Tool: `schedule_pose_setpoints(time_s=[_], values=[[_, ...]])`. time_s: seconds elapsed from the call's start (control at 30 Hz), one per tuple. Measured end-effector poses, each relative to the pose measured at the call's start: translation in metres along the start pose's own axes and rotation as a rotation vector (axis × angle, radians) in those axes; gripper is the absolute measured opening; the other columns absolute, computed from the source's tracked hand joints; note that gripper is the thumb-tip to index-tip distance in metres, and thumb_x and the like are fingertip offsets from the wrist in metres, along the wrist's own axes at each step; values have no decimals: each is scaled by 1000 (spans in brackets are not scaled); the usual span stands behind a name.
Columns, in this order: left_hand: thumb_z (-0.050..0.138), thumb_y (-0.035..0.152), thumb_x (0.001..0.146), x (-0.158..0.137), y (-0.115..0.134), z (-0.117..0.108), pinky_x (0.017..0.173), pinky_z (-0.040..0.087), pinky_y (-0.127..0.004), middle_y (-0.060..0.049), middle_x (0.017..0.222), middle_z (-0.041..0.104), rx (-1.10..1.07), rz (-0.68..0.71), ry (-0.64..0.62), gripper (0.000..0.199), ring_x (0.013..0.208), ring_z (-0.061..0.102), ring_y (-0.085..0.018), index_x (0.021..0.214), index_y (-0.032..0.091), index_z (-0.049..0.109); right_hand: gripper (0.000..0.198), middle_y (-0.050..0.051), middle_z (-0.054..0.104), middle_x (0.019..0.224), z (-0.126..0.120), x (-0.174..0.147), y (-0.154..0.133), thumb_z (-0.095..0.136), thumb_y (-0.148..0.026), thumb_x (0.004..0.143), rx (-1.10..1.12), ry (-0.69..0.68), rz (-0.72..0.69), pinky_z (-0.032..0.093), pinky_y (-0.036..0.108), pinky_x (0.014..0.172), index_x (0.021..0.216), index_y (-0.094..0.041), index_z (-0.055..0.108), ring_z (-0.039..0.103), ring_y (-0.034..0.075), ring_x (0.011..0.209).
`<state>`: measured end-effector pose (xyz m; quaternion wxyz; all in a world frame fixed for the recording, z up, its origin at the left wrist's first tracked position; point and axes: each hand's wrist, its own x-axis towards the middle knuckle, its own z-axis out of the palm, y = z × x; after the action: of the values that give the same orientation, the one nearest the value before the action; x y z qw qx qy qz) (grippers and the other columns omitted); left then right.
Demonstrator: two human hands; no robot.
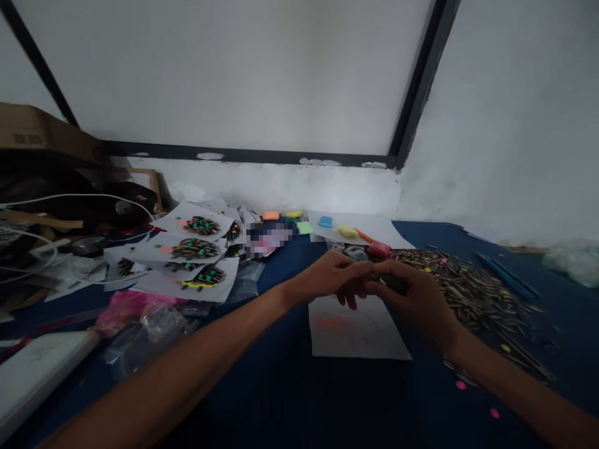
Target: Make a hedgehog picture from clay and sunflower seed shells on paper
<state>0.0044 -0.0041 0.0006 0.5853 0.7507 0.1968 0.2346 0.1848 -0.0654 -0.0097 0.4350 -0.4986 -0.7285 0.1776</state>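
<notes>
My left hand (334, 277) and my right hand (416, 299) meet at the fingertips above a white paper sheet (360, 340). Both have their fingers drawn together in a pinch; whatever lies between them is too small or hidden to name. On that sheet shows a blurred orange patch (331, 322) and a faint curved line. Right beside my right hand spreads a heap of thin brownish strips (472, 287), with yellow and pink dots scattered in it. A red item (379, 249) lies just behind my fingers.
At the left, several paper sheets (218, 290) carry clusters of dark strips with green dots. Coloured blocks, one blue (325, 221) and one yellow (347, 231), lie on paper at the back. Plastic bags (161, 324), a white box (44, 374) and cables crowd the left side.
</notes>
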Motion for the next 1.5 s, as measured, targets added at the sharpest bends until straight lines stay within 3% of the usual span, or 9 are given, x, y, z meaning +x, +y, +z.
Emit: schedule_pose_setpoints(time_s=[0.13, 0.37, 0.53, 0.6, 0.73, 0.93, 1.2, 1.33, 1.5], values=[[36, 56, 93, 2, 3, 1, 50, 46, -24, -7, 67, 65, 73, -39, 41, 58, 50, 60, -11, 74, 9, 66, 15, 3, 67, 72, 0, 1, -4, 62, -33, 82, -9, 66, -21, 47, 28, 55, 76, -21, 70, 59, 16, 63], [53, 36, 89, 2, 8, -15, 48, 43, -19, -8, 73, 66, 249, 12, 296, 32, 53, 61, -10, 78, 8, 65, 23, -3, 51, 58, -4, 5, 0, 59, -38, 84, -46, 70, 45, 31, 24, 45, 71, -19, 64, 41, 11, 50], [58, 39, 86, 0, 7, -11, 55, 49, -20, -7, 85, 69, 124, 51, 55, 30, 63, 64, -11, 96, 13, 68, 25, 0, 58, 64, -3, 3, 5, 57, -39, 86, -101, -13, -14, 36, 24, 49, 72, -19, 64, 49, 13, 57], [62, 38, 83, 1, 5, -7, 54, 48, -20, -5, 73, 67, 73, 66, 49, 28, 62, 64, -11, 91, 12, 69, 25, 0, 59, 65, -2, 2, 7, 59, -40, 85, -103, -12, -11, 38, 24, 50, 71, -19, 62, 52, 13, 57], [62, 38, 83, 1, 1, -5, 55, 47, -20, -4, 72, 66, 40, 63, 33, 27, 60, 62, -9, 88, 12, 70, 18, 0, 62, 71, -3, 0, 6, 65, -37, 81, -97, 69, -11, 41, 25, 48, 84, -21, 61, 53, 13, 54], [63, 39, 83, 0, 3, -5, 53, 45, -19, -2, 67, 63, 28, -5, 65, 27, 57, 60, -8, 83, 13, 70, 9, 4, 68, 83, -6, 2, -1, 61, -29, 85, -174, 32, -178, 49, 31, 66, 86, -24, 68, 63, 19, 77], [63, 42, 83, 1, 0, -5, 53, 46, -20, -3, 66, 63, 37, -9, 68, 31, 58, 62, -10, 78, 12, 67, 9, 0, 59, 70, -2, -3, -9, 57, -23, 85, -324, 90, -261, 37, 26, 50, 77, -22, 62, 50, 12, 54], [63, 39, 83, 1, 2, -5, 52, 46, -19, -2, 67, 63, 63, -7, 72, 28, 57, 62, -9, 81, 11, 67, 10, -2, 53, 61, -1, -2, -8, 55, -21, 81, -294, 144, -143, 35, 25, 47, 71, -22, 57, 46, 12, 50], [63, 34, 83, 0, 7, -6, 54, 47, -19, -1, 70, 63, -10, -33, 94, 21, 58, 62, -8, 82, 12, 66, 11, -2, 56, 60, -7, 6, -6, 57, -30, 78, 124, 187, 155, 29, 23, 38, 71, -23, 52, 41, 10, 41]])
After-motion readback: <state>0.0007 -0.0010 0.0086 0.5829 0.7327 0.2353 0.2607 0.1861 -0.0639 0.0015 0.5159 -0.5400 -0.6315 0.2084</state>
